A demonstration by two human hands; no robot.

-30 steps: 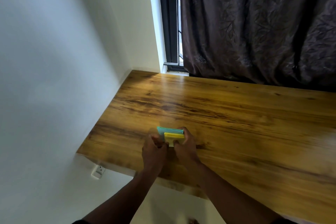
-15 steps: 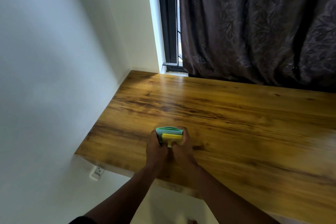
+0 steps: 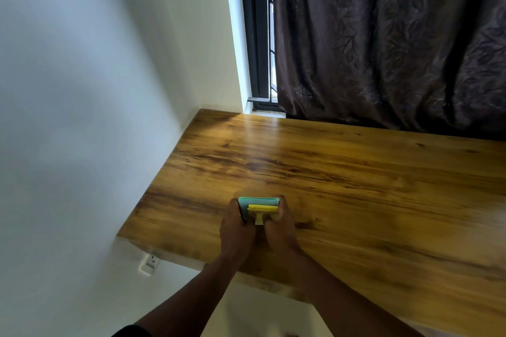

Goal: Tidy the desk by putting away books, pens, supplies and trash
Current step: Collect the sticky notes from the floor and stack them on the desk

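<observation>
Teal and yellow paper pads (image 3: 259,207), stacked into one small block, gripped from both sides just above the near edge of the wooden desk (image 3: 356,186). Left hand (image 3: 237,230) curled round the block's left side, right hand (image 3: 279,228) curled round its right side, knuckles toward the camera and the two hands almost touching below the stack. Teal pad larger and farther from the desk's near edge, its flat rectangular face uppermost; yellow pad narrower, lying on the teal one's near half; pale slip of paper (image 3: 258,219) poking out beneath the yellow, between the thumbs. Whether the block rests on the desk or hangs just off it: cannot tell. Desk top glossy, warm brown with dark streaked grain, cut square at its left end against a smooth white wall (image 3: 82,117). Dark brown curtain (image 3: 397,41) with a raised leaf pattern hanging in heavy folds behind the desk's far edge. Black window frame (image 3: 258,35) showing at the curtain's left. White wall socket (image 3: 149,264) below the desk's near left corner.
</observation>
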